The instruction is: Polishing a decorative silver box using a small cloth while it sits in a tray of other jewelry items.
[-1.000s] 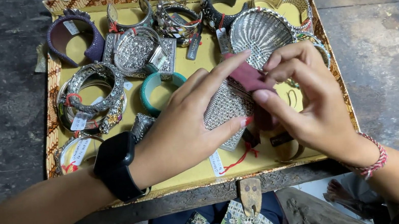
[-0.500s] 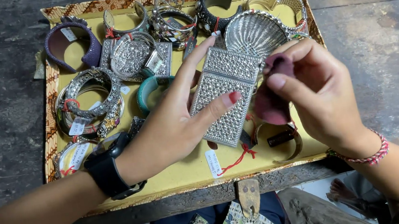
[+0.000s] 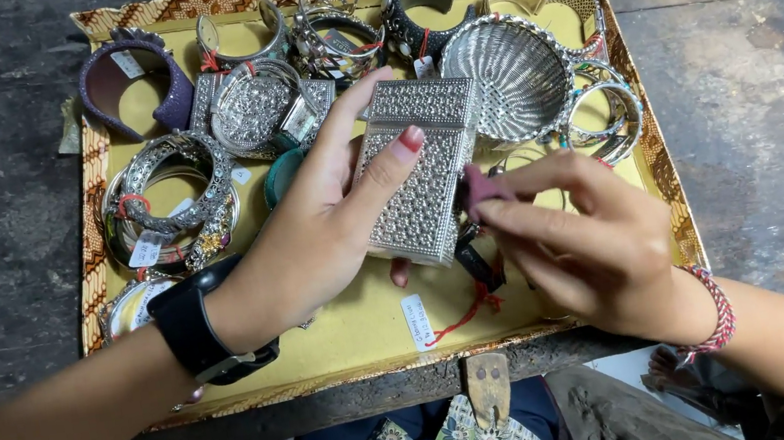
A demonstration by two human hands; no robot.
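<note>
Left hand [image 3: 323, 229]: clamped on a silver case [image 3: 421, 171], thumb across its front, fingers behind; the case is tilted above the tray [image 3: 356, 331].
Right hand [image 3: 581, 240]: just beside the case's lower right edge, fingertips pinched on a small mauve cloth [image 3: 481, 183] (touching the case).
Tray: yellow-lined, on a dark bench [image 3: 763, 121], crowded with bangles [image 3: 166, 189].
Behind the case: a silver woven bowl [image 3: 509, 73].
Under the hands: a tag [image 3: 416, 320] on red string.
</note>
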